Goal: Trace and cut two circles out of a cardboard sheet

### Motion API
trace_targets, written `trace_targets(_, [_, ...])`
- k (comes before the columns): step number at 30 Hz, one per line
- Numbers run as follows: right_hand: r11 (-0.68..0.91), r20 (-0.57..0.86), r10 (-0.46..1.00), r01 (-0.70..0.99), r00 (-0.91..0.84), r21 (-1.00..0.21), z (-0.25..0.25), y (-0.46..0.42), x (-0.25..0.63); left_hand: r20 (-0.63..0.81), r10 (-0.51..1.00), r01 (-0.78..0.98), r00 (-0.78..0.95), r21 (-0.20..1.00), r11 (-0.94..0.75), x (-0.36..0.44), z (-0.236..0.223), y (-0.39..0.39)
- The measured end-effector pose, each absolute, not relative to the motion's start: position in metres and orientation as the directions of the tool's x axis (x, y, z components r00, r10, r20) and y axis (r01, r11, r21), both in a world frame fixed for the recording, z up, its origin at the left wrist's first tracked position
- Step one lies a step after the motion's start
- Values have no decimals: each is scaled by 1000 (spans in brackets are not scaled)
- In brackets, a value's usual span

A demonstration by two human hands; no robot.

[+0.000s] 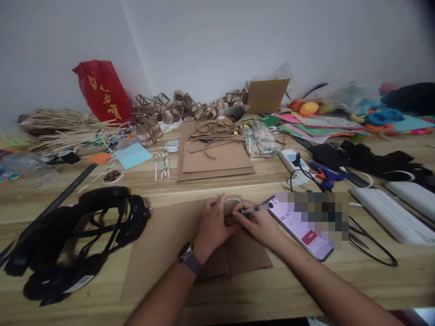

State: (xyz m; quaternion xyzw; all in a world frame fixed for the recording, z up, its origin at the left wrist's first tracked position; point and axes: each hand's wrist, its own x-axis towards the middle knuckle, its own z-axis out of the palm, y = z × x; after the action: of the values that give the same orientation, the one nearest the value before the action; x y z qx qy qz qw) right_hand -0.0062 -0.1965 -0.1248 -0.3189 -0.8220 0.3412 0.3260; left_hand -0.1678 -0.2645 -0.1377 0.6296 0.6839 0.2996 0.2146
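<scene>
My left hand (213, 222), with a watch on its wrist, presses down on a round tape roll (232, 202) that lies on a brown cardboard sheet (159, 244). My right hand (255, 222) is closed on a pen (256, 208), whose tip sits against the edge of the roll. Both hands touch over the cardboard at the middle of the wooden table (238, 290).
A phone (302, 231) lies right of my right hand. A black headset with straps (84, 235) sits at the left. Stacked cardboard (214, 158), small cardboard lanterns (170, 113), a red bag (102, 90), a blue glue gun (326, 176), coloured paper and white bars (390, 213) crowd the far and right side.
</scene>
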Motion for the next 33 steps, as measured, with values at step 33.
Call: trace_targets(33, [709, 54, 620, 530, -783, -465, -63, -136, -32, 50, 991, 739, -128, 671, 61, -166, -129, -266])
